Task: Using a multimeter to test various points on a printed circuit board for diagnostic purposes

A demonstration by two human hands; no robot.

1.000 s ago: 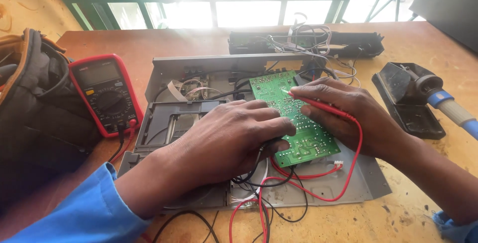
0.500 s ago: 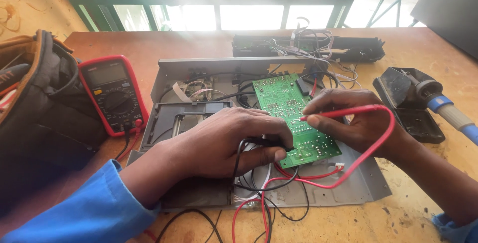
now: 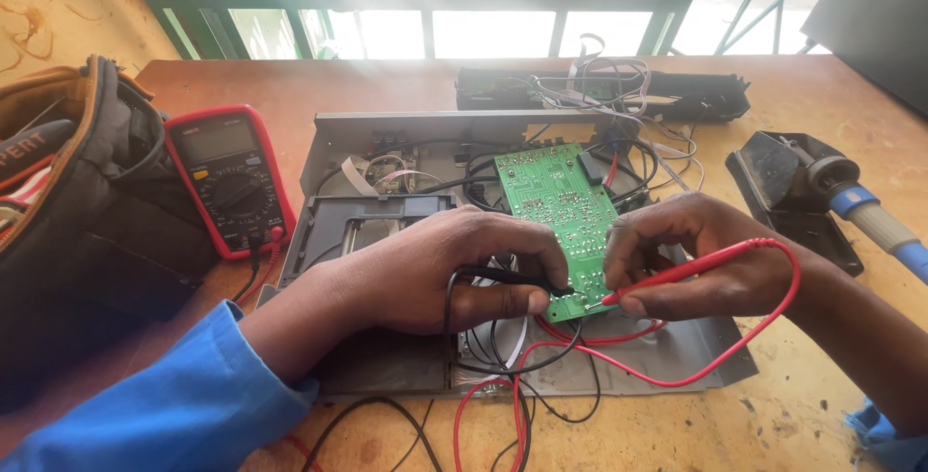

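Observation:
A green circuit board (image 3: 556, 206) lies tilted over an open grey metal chassis (image 3: 387, 134) on the wooden table. My left hand (image 3: 454, 274) grips a black test probe (image 3: 512, 279), its tip touching the board's near edge. My right hand (image 3: 701, 255) pinches a red test probe (image 3: 677, 274), its tip on the same near edge, a short way from the black tip. Red and black leads loop from the probes toward the front of the table. A red-cased multimeter (image 3: 227, 177) lies left of the chassis.
A dark tool bag (image 3: 87, 201) fills the left side. A soldering iron with a blue handle (image 3: 870, 221) rests in its black stand (image 3: 788, 192) at the right. A black front panel with tangled wires (image 3: 599, 90) lies behind the chassis, under the green window frame.
Both hands have shifted toward the near edge of the board. My right hand now points the red probe tip down on the board next to the black probe.

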